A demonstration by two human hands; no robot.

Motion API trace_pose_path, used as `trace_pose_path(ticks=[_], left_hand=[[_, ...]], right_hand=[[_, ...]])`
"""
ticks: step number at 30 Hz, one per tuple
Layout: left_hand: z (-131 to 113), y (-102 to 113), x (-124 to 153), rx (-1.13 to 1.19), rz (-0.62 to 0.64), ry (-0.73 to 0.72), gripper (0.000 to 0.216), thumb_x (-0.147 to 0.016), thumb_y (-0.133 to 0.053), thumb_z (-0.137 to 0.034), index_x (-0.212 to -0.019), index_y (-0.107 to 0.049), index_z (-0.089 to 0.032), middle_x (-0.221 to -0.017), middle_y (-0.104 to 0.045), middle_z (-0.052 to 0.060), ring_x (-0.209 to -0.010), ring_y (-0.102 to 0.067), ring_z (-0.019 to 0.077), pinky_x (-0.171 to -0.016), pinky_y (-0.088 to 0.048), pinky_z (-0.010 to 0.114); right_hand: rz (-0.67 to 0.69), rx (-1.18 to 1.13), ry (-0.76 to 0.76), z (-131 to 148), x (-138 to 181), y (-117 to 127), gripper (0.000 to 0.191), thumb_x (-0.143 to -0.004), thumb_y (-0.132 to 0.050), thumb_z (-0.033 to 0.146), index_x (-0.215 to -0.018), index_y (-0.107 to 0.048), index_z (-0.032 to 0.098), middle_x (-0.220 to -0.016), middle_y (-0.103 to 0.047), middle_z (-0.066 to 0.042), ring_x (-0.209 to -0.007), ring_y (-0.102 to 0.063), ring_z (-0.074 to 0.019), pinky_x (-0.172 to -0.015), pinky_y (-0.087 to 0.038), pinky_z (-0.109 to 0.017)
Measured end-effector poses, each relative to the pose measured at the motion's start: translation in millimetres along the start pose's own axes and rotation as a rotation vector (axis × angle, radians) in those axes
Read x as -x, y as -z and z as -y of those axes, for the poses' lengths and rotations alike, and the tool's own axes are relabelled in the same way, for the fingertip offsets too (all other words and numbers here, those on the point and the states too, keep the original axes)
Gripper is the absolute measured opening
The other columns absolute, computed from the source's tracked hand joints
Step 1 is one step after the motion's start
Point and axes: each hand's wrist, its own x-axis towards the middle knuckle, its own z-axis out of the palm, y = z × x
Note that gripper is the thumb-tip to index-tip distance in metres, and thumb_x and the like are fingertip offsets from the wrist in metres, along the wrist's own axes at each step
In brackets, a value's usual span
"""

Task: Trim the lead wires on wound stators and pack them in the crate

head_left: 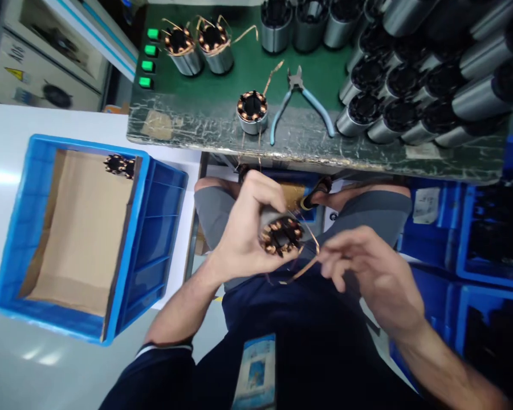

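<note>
Handling copper wire (305, 269) at a wound stator (277, 228)
The stator is gripped in the left hand (248, 230); wire is best eased gently by the half-curled right hand (370, 273) — whether it is pinched cannot be told.

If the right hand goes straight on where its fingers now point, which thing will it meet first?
The right hand would probably meet the copper wire first; it may already touch it, but blur hides this. Next seems the stator in the left hand, though depth is unclear.
</note>
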Motion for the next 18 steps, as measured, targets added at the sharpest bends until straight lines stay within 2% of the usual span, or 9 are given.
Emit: trace_pose_path(ticks=[1, 3, 5, 7, 10, 13, 15, 18], left_hand=[[-1, -1, 2, -0.039, 0.116, -0.046, 0.064, -0.071, -0.111, -0.048, -0.106, -0.063, -0.026, -0.113, -0.064, 0.005, -0.105, -0.064, 0.0244, -0.096, -0.058, 0.042], [-5, -3, 6, -0.079, 0.301, -0.139, 0.06, -0.078, -0.109, -0.039, -0.115, -0.063, -0.028, -0.118, -0.068, 0.006, -0.108, -0.067, 0.0245, -0.09, -0.059, 0.038], [-9, -3, 11, -0.101, 0.38, -0.2, 0.064, -0.086, -0.103, -0.031, -0.132, -0.059, -0.03, -0.131, -0.069, 0.009, -0.115, -0.07, 0.0251, -0.09, -0.06, 0.036], [-11, -1, 14, -0.116, 0.382, -0.214, 0.069, -0.091, -0.097, -0.026, -0.144, -0.054, -0.032, -0.14, -0.067, 0.011, -0.121, -0.072, 0.0255, -0.093, -0.062, 0.036], [-13, 1, 19, -0.117, 0.364, -0.206, 0.068, -0.091, -0.096, -0.022, -0.144, -0.055, -0.033, -0.139, -0.067, 0.011, -0.119, -0.074, 0.0246, -0.094, -0.064, 0.035], [-17, 1, 23, -0.105, 0.362, -0.144, 0.06, -0.089, -0.098, -0.024, -0.136, -0.063, -0.032, -0.134, -0.07, 0.01, -0.12, -0.075, 0.0263, -0.093, -0.066, 0.036], [-21, 1, 25, -0.101, 0.363, -0.089, 0.049, -0.089, -0.096, -0.025, -0.128, -0.068, -0.031, -0.133, -0.072, 0.011, -0.119, -0.076, 0.0274, -0.093, -0.066, 0.038], [-27, 1, 29, -0.099, 0.344, -0.041, 0.04, -0.094, -0.092, -0.025, -0.126, -0.07, -0.032, -0.136, -0.071, 0.011, -0.119, -0.076, 0.028, -0.094, -0.068, 0.041]], right_hand=[[0.032, 0.033, -0.058, 8, -6, -1, 0.033, -0.105, -0.083, 0.053, -0.125, -0.075, 0.028, -0.107, -0.08, -0.005, -0.085, -0.076, -0.017, -0.064, -0.058, -0.023], [0.11, 0.051, -0.168, 20, -17, -4, 0.023, -0.105, -0.087, 0.04, -0.107, -0.07, 0.026, -0.093, -0.079, 0.0, -0.074, -0.076, -0.0129, -0.063, -0.057, -0.02], [0.158, -0.021, -0.232, 24, -23, -8, 0.023, -0.111, -0.079, 0.033, -0.097, -0.063, 0.024, -0.084, -0.078, 0.003, -0.061, -0.073, -0.0098, -0.06, -0.056, -0.018], [0.169, -0.086, -0.253, 21, -25, -9, 0.018, -0.113, -0.076, 0.033, -0.101, -0.065, 0.024, -0.086, -0.08, 0.003, -0.063, -0.076, -0.0117, -0.061, -0.06, -0.02], [0.185, -0.074, -0.243, 13, -23, -5, 0.012, -0.111, -0.079, 0.034, -0.113, -0.071, 0.025, -0.088, -0.079, 0.003, -0.068, -0.079, -0.0136, -0.064, -0.063, -0.022], [0.238, -0.032, -0.204, 13, -21, -1, 0.012, -0.11, -0.08, 0.031, -0.104, -0.072, 0.024, -0.082, -0.078, 0.003, -0.056, -0.071, -0.0102, -0.054, -0.052, -0.019], [0.252, 0.047, -0.166, 17, -21, 0, 0.02, -0.11, -0.08, 0.029, -0.093, -0.072, 0.022, -0.076, -0.075, 0.004, -0.051, -0.067, -0.0086, -0.05, -0.046, -0.019], [0.279, 0.155, -0.161, 21, -23, -3, 0.027, -0.111, -0.079, 0.036, -0.089, -0.074, 0.021, -0.073, -0.072, 0.003, -0.053, -0.066, -0.0091, -0.052, -0.046, -0.02]])
